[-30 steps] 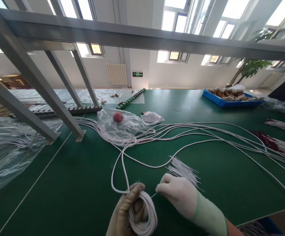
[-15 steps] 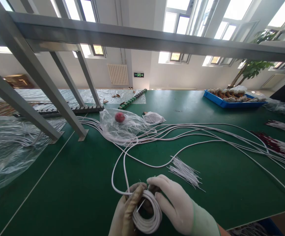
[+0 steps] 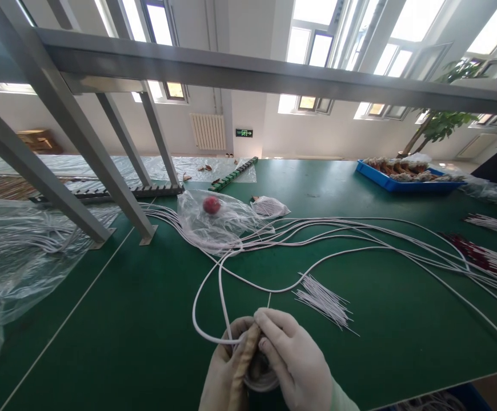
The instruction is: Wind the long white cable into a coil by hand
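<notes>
Both gloved hands meet at the bottom centre over a coil of white cable (image 3: 259, 381). My left hand (image 3: 225, 374) is closed round the coil from the left. My right hand (image 3: 293, 359) covers it from the right, fingers curled, pinching a thin white tie whose tip (image 3: 269, 299) sticks up. A loop of the cable (image 3: 201, 297) runs from the coil up the green table (image 3: 137, 319) to the long white cables (image 3: 360, 234). A small bundle of thin white ties (image 3: 323, 299) lies just right of my hands.
A clear plastic bag with a red ball (image 3: 212, 204) lies mid-table. Grey metal frame legs (image 3: 115, 188) stand at left beside crumpled plastic sheeting (image 3: 17, 251). A blue tray (image 3: 403, 174) sits far right, with red-tipped wire bundles (image 3: 484, 254) at the right edge.
My right hand has moved left from beside the coil onto it, bringing the thin tie over. The coil is now mostly hidden under both hands.
</notes>
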### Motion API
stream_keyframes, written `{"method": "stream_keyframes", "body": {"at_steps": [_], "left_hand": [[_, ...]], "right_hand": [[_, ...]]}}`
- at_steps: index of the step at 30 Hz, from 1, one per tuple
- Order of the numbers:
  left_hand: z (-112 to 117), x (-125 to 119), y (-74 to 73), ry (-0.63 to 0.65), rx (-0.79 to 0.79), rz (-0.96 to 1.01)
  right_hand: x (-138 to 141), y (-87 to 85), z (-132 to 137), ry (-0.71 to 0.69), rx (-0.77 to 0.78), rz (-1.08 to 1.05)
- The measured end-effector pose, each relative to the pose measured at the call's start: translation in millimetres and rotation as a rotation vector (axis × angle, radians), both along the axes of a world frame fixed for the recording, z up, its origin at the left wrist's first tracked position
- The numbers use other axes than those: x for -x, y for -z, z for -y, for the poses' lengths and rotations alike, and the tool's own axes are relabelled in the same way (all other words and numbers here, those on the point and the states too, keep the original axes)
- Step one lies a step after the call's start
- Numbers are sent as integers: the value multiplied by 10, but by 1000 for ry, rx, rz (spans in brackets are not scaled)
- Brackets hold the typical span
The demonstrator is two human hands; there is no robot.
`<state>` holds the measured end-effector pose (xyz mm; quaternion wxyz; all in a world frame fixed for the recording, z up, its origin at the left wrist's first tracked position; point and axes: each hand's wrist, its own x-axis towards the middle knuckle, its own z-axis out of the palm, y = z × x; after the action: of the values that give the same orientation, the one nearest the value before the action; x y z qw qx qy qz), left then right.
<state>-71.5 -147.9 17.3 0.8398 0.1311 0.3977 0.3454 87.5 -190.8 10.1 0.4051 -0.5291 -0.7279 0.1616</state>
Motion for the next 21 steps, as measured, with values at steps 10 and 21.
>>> {"method": "stream_keyframes", "body": {"at_steps": [10,21], "left_hand": [[92,-81,34,-23,-142,-129],[82,-58,69,-32,-123,-190]], "right_hand": [[26,-52,-64,95,-13,-123],[-132,-114,-265,129,253,-475]]}}
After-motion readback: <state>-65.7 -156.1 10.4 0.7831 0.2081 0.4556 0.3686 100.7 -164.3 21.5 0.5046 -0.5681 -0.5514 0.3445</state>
